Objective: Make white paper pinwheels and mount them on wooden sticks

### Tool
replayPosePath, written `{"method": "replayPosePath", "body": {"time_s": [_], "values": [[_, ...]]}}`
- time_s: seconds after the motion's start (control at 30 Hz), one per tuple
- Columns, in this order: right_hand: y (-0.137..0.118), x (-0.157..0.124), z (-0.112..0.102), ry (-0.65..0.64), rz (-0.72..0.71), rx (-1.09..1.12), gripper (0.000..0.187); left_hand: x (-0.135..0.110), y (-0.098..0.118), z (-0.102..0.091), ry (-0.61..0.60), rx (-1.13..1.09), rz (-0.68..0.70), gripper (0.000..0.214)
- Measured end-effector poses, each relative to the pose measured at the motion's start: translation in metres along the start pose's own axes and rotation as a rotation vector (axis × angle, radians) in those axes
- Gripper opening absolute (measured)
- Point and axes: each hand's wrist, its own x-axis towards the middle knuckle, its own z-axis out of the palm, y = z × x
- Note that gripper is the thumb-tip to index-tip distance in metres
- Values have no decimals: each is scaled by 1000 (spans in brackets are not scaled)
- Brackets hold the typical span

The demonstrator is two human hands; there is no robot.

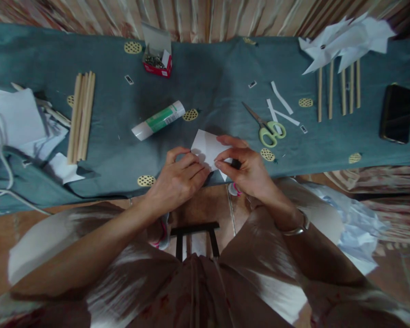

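Note:
A small piece of white paper (205, 145) lies near the front edge of the cloth-covered table, between my two hands. My left hand (182, 177) has its fingers bent and closed at the paper's lower left side. With thumb and index finger brought together, my right hand (248, 166) pinches the paper at its right side; part of the sheet is hidden under that hand. Green-handled scissors (267, 132) lie just beyond my right hand, beside thin white paper strips (282, 98). A large glue stick (160, 120) rests beyond my left hand.
At left are wooden sticks (82, 116), white paper sheets (15, 118) and a cable (8, 168). A red box of small metal pieces (157, 66) stands open at the back. Paper pinwheels (345, 43) on sticks and a black phone (397, 113) lie at right.

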Motion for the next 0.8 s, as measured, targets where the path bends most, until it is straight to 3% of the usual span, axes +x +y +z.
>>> {"method": "replayPosePath", "body": {"time_s": [0.17,0.8], "values": [[-2,2,4,18,-31,-86,12,0,2,-3,37,20,15,18],[-1,1,9,52,-49,-130,9,0,2,-1,15,-17,22,13]]}}
